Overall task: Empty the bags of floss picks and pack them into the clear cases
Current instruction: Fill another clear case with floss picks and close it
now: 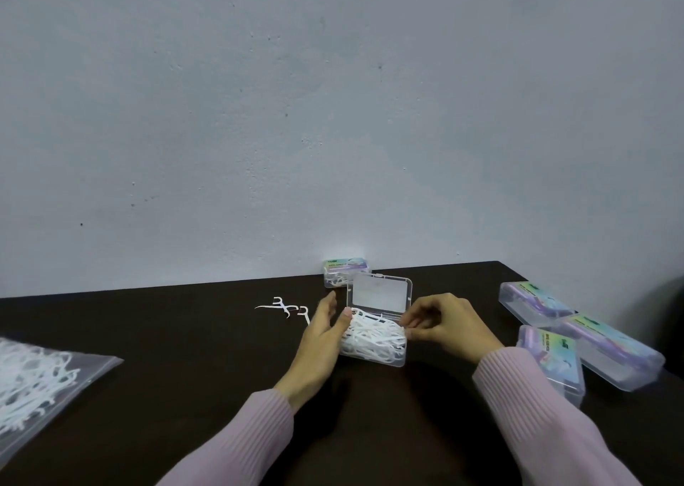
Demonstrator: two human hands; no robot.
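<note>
Nearest: zip bag point(40, 385), well off to the side of the left hand point(321, 341), w/ plenty of floss picks inside, so emptying isn't done.

Between the two hands: open case point(374, 341), heaped w/ picks, lid point(381, 295) standing up at the back. Left hand's fingers are fairly straight along the case's side, thumb tip at the rim near the hinge; looks like steadying, not gripping. Right hand point(444, 324) has fingers curled at the case's other end, tips at the rim; can't tell if they pinch a pick or just tuck the pile down.

Beyond the right hand's knuckles: three cases point(592, 345) w/ labels, shut, apparently unfilled.

Just past the left fingertips: a few loose picks point(285, 308) on the table point(185, 337).

Farthest, behind the lid by the wall: one filled case point(342, 272), shut.

Judgement: approx one done, one nearly full and needing its lid shut, three to go.
</note>
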